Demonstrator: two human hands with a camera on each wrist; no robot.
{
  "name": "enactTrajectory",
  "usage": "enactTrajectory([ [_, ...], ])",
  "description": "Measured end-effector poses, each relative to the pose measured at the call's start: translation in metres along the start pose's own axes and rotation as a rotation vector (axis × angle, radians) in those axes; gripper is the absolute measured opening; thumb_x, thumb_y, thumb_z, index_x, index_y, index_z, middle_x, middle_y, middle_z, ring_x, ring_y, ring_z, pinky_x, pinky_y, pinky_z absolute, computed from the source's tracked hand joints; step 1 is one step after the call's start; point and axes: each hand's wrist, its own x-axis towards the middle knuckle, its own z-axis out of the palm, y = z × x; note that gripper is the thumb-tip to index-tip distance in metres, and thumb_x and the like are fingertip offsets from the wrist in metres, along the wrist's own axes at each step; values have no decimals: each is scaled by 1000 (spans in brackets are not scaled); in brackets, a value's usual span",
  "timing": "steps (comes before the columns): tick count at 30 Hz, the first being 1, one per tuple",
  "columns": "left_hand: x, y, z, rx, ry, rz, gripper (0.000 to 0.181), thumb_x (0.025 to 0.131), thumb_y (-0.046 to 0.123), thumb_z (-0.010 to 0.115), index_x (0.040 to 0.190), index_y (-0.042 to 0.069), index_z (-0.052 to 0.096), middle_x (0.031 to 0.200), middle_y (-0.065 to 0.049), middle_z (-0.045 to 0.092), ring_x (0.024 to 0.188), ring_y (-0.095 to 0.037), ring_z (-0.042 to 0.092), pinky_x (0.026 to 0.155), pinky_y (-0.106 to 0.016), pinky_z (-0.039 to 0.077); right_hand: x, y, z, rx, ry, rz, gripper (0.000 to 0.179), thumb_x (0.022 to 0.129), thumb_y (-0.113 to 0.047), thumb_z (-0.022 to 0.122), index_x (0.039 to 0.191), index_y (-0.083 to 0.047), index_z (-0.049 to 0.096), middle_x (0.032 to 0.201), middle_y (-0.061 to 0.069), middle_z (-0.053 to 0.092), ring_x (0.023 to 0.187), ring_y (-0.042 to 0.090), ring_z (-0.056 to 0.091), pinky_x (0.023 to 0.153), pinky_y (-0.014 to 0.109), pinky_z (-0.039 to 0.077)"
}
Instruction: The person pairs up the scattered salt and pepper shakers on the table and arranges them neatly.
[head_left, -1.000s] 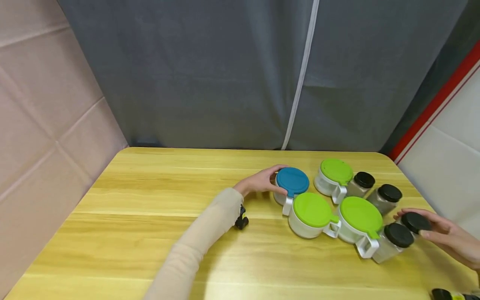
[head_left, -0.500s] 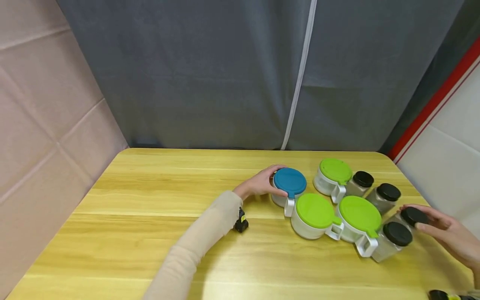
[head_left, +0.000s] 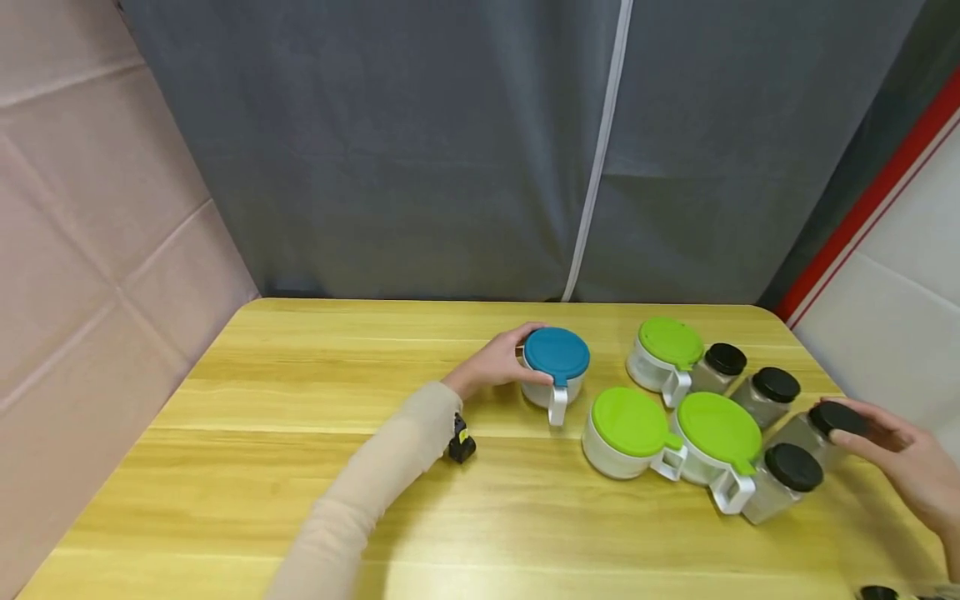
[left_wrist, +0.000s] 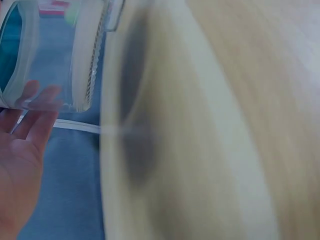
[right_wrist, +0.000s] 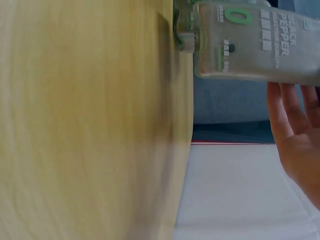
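A clear round seasoning jar with a blue lid [head_left: 557, 354] and a white handle is gripped from its left side by my left hand [head_left: 498, 363]. In the left wrist view the clear jar [left_wrist: 55, 55] hangs just above the tabletop, fingers curved along its wall. On the right, my right hand [head_left: 911, 458] pinches a black-lidded pepper jar [head_left: 838, 418] near its top. The right wrist view shows the label "BLACK PEPPER" on this pepper jar [right_wrist: 240, 45], whose base is raised off the wood. Part of the right palm is cut off there.
Three green-lidded handled jars stand nearby: one at the back [head_left: 671, 343], one in front [head_left: 630, 423], one beside the black-lidded jars [head_left: 718, 429]. Other black-lidded jars stand at the back [head_left: 725, 360], middle [head_left: 776, 386] and front [head_left: 792, 468]. A grey curtain [head_left: 412, 167] hangs behind the wooden table [head_left: 262, 433].
My left hand has moved left with the blue-lidded jar, away from the green-lidded ones. The pepper jar in my right hand has shifted up and back, rising beside its neighbour.
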Motion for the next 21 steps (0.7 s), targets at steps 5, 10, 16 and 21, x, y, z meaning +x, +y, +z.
enactTrajectory([
  [5,-15,10,-19,-10,-30,71,78,69,18,76,133,7,34,124,-5,45,110,-15,43,89,-28,38,-4,-5,2,-3,46,13,42,88,-7,53,120,-34,45,103,-29,42,86,-17,42,66,5,31],
  [10,-33,17,-36,-1,-56,99,78,67,15,77,132,5,34,123,-7,46,109,-15,45,89,-28,38,2,8,-4,2,122,-41,46,86,-1,55,127,-19,46,102,-24,50,87,-11,46,67,7,32],
  [16,-52,23,-51,-3,-73,100,81,68,21,77,133,4,33,123,-8,46,109,-16,45,91,-32,37,12,22,-14,-5,179,-90,46,83,4,57,125,-15,49,99,-20,53,82,-7,50,66,6,36],
  [21,-72,47,-67,6,-80,53,77,71,16,75,133,0,32,124,-13,44,111,-21,44,92,-32,36,12,-15,-9,150,193,-185,42,80,14,54,111,-14,59,97,-14,58,81,-4,54,67,5,38],
])
